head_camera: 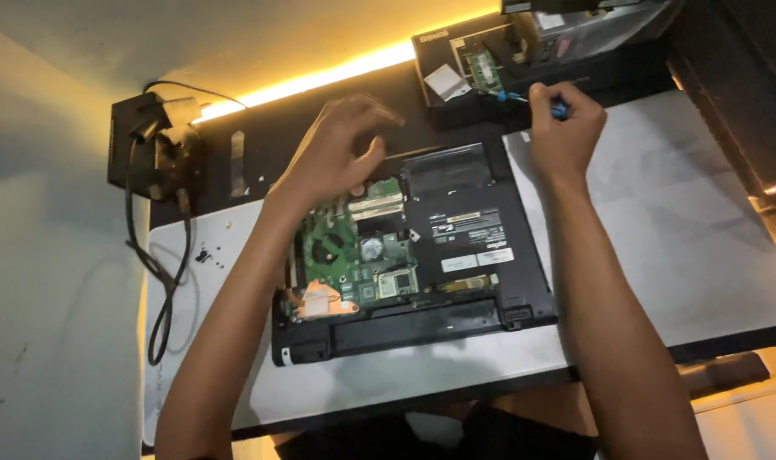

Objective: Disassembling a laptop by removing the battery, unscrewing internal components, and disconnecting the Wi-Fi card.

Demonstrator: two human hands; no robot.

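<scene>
An opened black laptop lies upside down on a white table, its green circuit board exposed on the left side. My left hand hovers over the board's far edge, fingers curled and blurred, holding nothing I can make out. My right hand is beyond the laptop's far right corner, closed around a blue-handled screwdriver that points left.
A black box holding a small green memory card and a white piece sits at the back. A power strip with plugs and a black cable occupies the far left. Tiny screws lie on the table's left part.
</scene>
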